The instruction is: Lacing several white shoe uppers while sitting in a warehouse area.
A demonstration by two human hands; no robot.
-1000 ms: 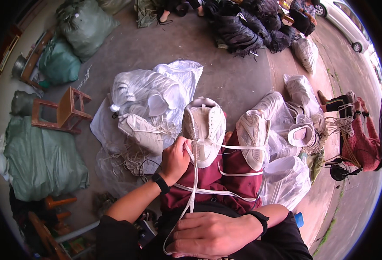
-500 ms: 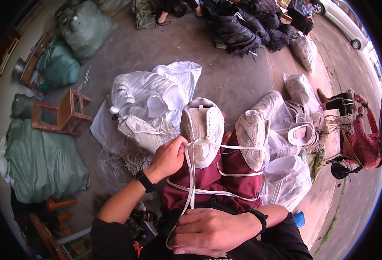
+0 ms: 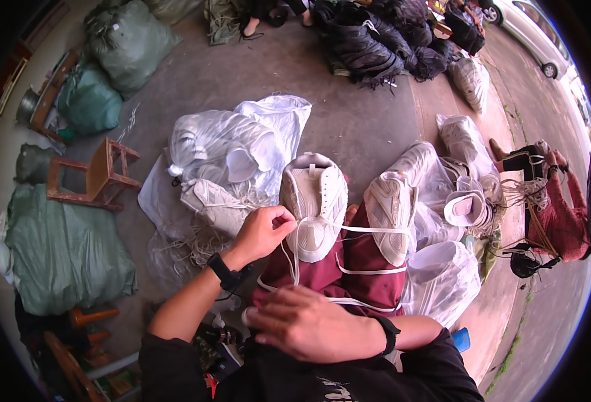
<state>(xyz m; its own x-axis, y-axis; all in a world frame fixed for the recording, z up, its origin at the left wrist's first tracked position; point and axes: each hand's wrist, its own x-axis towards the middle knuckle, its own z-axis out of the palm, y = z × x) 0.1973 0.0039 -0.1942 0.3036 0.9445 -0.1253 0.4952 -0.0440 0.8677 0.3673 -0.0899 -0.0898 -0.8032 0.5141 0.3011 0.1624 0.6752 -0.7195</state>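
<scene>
A cream sneaker upper (image 3: 313, 201) with eyelets down one side rests on my maroon-covered lap, toe toward me. A white shoelace (image 3: 372, 230) crosses its front and runs right to a second sneaker upper (image 3: 388, 218); more lace lies across the maroon cloth. My left hand (image 3: 263, 231), in a black wristband, is closed in a pinch on the lace at the first upper's left side. Lower down, over my lap, my right hand (image 3: 315, 325) is blurred by motion with its fingers pointing left. Whether it holds lace cannot be made out.
Clear plastic bags (image 3: 225, 144) and another laced shoe (image 3: 212, 204) lie ahead on the left. Bagged shoe parts (image 3: 443, 268) sit on the right. A wooden chair (image 3: 98, 175) and green sacks (image 3: 71, 248) stand at left. Another person (image 3: 557, 221) sits at far right.
My right hand has lifted slightly forward and left, and the lace between my hands has gone from taut to slack. My left hand has shifted slightly right and up, still pinching.
</scene>
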